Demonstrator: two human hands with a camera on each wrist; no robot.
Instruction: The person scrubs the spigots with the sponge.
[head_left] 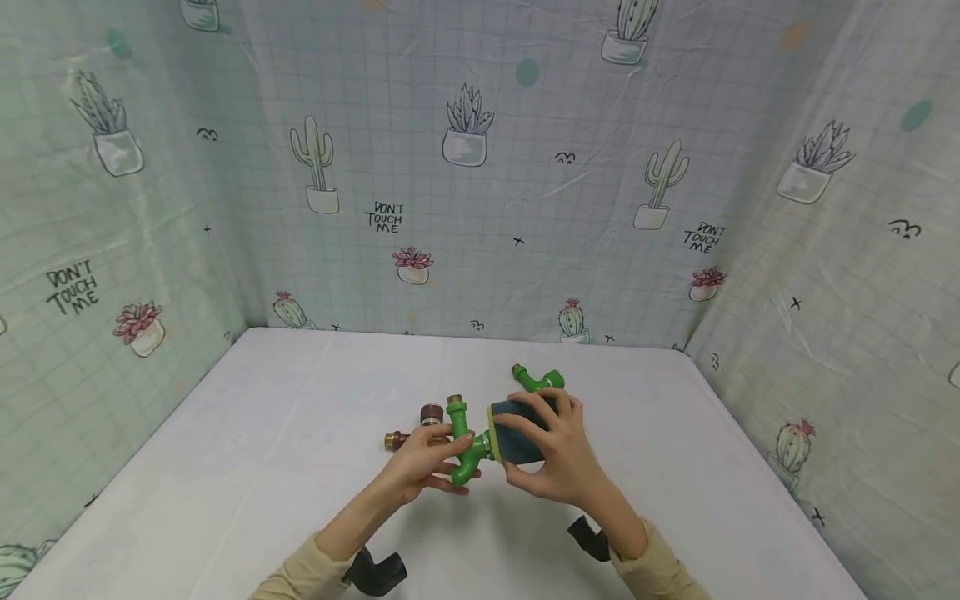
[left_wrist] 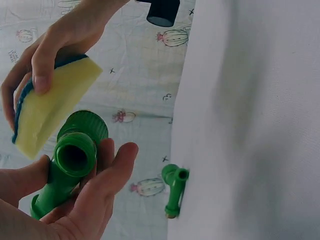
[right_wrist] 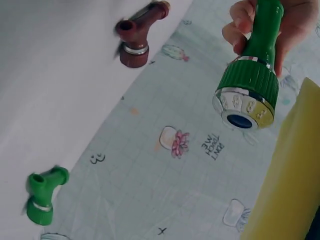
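Note:
In the head view my left hand [head_left: 423, 457] grips a green tap [head_left: 471, 452] by its body, raised above the table. Its ribbed collar and silvery end [right_wrist: 245, 107] point toward the sponge. My right hand [head_left: 561, 450] holds that sponge [head_left: 519, 433], with a dark blue layer on the palm side and yellow foam [left_wrist: 60, 102] facing the tap. Fingers spread over the blue side. The foam stands close beside the tap's ribbed end. Behind the left hand lies a brown-red tap [head_left: 431, 414], partly covered; a second green tap [head_left: 542, 381] lies beyond the right hand.
A white-covered table [head_left: 315, 400] spreads beneath both hands. Curtains with printed cacti [head_left: 480, 225] rise at the back and both sides. Black, pipe-shaped devices sit at the left wrist [head_left: 377, 573] and the right wrist [head_left: 588, 540].

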